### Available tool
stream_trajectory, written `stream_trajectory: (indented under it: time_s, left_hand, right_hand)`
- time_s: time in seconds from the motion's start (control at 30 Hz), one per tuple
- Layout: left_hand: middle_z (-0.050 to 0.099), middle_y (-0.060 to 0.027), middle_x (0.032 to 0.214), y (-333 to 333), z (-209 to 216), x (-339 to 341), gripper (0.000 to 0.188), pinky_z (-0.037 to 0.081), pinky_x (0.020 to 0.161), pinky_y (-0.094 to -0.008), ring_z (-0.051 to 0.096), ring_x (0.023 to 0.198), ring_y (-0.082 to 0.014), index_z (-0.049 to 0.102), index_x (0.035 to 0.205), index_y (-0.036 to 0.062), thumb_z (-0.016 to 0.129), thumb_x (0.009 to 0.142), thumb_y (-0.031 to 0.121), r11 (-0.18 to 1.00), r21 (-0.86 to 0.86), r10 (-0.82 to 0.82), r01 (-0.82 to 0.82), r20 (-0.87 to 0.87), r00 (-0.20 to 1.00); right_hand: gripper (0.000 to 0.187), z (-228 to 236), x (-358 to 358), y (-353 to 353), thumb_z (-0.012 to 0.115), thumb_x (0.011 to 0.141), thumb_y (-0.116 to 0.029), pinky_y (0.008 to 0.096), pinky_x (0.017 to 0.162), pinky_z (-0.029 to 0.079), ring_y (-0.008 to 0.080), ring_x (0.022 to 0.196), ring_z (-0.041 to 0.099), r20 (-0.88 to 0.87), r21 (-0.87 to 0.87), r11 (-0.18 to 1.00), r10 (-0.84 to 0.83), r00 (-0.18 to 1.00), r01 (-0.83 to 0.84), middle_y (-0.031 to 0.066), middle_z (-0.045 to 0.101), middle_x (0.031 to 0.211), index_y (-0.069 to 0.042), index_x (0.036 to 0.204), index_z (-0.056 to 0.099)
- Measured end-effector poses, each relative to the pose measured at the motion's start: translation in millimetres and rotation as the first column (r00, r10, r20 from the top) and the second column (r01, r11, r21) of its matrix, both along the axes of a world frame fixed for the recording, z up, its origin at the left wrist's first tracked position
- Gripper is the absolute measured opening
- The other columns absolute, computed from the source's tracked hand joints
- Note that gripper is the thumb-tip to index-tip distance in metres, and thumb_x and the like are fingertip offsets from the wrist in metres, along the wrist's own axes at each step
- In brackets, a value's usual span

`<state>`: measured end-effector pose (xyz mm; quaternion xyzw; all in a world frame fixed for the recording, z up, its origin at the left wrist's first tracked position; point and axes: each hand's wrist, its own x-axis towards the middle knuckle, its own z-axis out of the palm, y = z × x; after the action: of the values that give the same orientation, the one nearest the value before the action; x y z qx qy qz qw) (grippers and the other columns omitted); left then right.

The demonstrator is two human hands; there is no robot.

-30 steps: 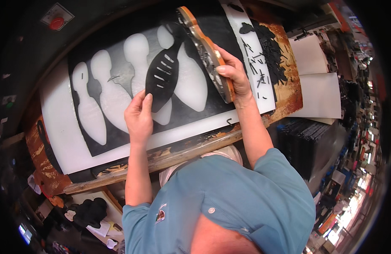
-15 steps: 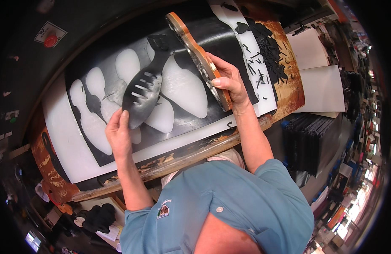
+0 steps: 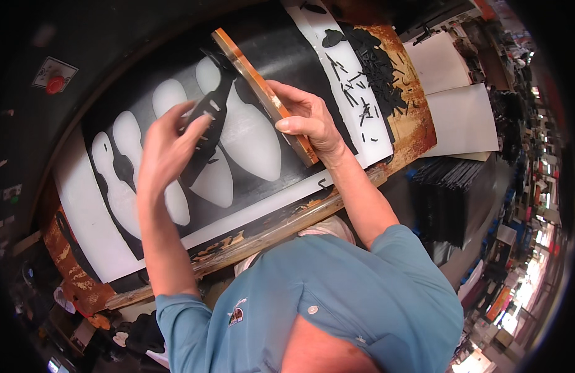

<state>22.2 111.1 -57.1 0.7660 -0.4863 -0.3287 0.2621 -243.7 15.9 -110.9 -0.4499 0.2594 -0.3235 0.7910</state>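
My right hand (image 3: pixel 312 124) grips a long, curved cutting die (image 3: pixel 255 79) with an orange edge, standing on its side above the work table. My left hand (image 3: pixel 166 140), a little blurred, is closed on a black slotted sole piece (image 3: pixel 211 127), its thumb lying across the slotted part. That piece is tilted, so it shows narrower than its full shape. Beneath both hands lies a black sheet (image 3: pixel 281 50) with several sole-shaped cutouts (image 3: pixel 253 140), through which a white board (image 3: pixel 91 211) shows.
Black scraps (image 3: pixel 377 68) lie heaped at the table's right end, with thin strips on the white board beside them. A stack of black sheets (image 3: pixel 446 199) stands right of the table. A red button (image 3: pixel 55 84) is at the far left. The wooden table edge (image 3: pixel 281 227) runs before me.
My left hand has moved up from the sole piece's rounded end to its slotted middle, and the piece has turned more edge-on. The die in my right hand has shifted left.
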Motion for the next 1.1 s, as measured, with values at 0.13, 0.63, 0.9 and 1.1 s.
stream_trajectory:
  time_s: [0.13, 0.63, 0.9, 1.1]
  left_hand:
    - [0.081, -0.0211, 0.100, -32.6, -12.1, -21.1, 0.046, 0.058, 0.088, -0.0410, 0.078, 0.096, -0.0302, 0.075, 0.123, -0.0085, 0.070, 0.103, 0.033, 1.000, 0.025, -0.008, 0.005, 0.113, 0.994]
    - [0.079, -0.0085, 0.095, 44.3, -23.9, -39.0, 0.032, 0.057, 0.070, -0.0289, 0.071, 0.079, -0.0129, 0.075, 0.118, -0.0064, 0.061, 0.113, 0.022, 0.940, 0.011, 0.301, -0.340, -0.489, 0.819]
    - [0.080, -0.0081, 0.096, 122.2, -1.0, -27.8, 0.032, 0.056, 0.080, -0.0283, 0.073, 0.086, -0.0135, 0.077, 0.120, -0.0039, 0.068, 0.109, 0.025, 0.899, 0.234, 0.439, -0.371, -0.508, 0.741]
    - [0.078, -0.0058, 0.104, 208.4, -1.9, -27.0, 0.026, 0.057, 0.081, -0.0278, 0.070, 0.089, -0.0124, 0.075, 0.124, -0.0028, 0.063, 0.112, 0.017, 0.847, 0.149, 0.505, -0.510, -0.524, 0.686]
  right_hand:
    - [0.088, 12.5, -1.9, -1.7, 0.086, 0.078, -0.015, 0.0348, 0.114, 0.049, 0.0242, 0.130, 0.063, -0.191, -0.251, 0.967, -0.089, 0.978, 0.039, 0.0194, 0.058, 0.151, 0.012, 0.155, 0.051]
    - [0.077, -22.8, 20.6, 4.2, 0.081, 0.063, -0.027, 0.0517, 0.104, 0.050, 0.0446, 0.121, 0.052, -0.445, -0.892, 0.380, -0.630, 0.636, -0.247, 0.0245, 0.051, 0.145, -0.001, 0.135, 0.071]
    - [0.081, -30.3, 18.1, 6.3, 0.082, 0.063, -0.029, 0.0528, 0.104, 0.053, 0.0474, 0.122, 0.054, -0.465, -0.881, 0.396, -0.635, 0.616, -0.258, 0.0253, 0.051, 0.150, -0.005, 0.139, 0.070]
    - [0.076, -23.9, 23.4, 4.2, 0.079, 0.068, -0.029, 0.0558, 0.107, 0.046, 0.0504, 0.125, 0.051, -0.479, -0.878, 0.339, -0.631, 0.611, -0.338, 0.0297, 0.049, 0.146, -0.001, 0.137, 0.067]
